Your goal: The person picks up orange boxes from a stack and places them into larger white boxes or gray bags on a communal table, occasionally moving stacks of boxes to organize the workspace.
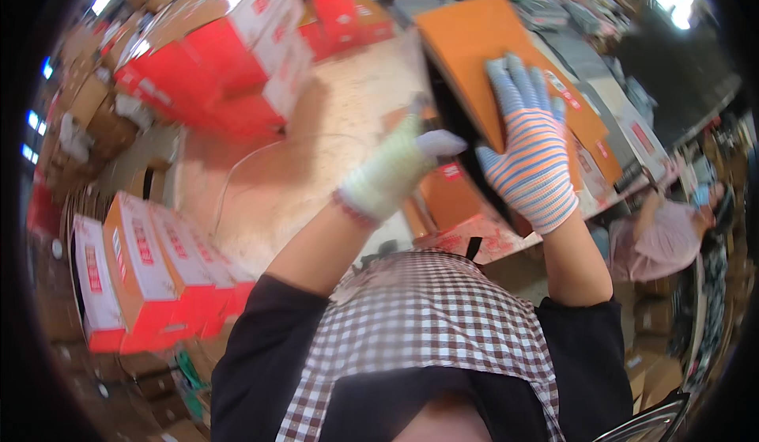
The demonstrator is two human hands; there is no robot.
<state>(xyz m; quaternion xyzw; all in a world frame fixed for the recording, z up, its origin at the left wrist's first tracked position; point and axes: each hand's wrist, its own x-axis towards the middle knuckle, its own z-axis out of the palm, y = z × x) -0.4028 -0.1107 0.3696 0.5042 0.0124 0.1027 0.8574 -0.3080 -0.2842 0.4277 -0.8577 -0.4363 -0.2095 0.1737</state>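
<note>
On the left side of a pale worktable [261, 181], red-and-white boxes [213, 70] stand stacked together, probably to save space. Near the middle, the gloved left hand [387, 169] is at the dark side of a tilted orange box [466, 43], perhaps to steady it; its thumb points right, but blur hides whether the fingers grip or merely touch. Further right, the striped-gloved right hand [531, 153] lies on the orange face, fingers straight and slightly fanned, thumb apart at the near edge, seemingly bracing the panel.
</note>
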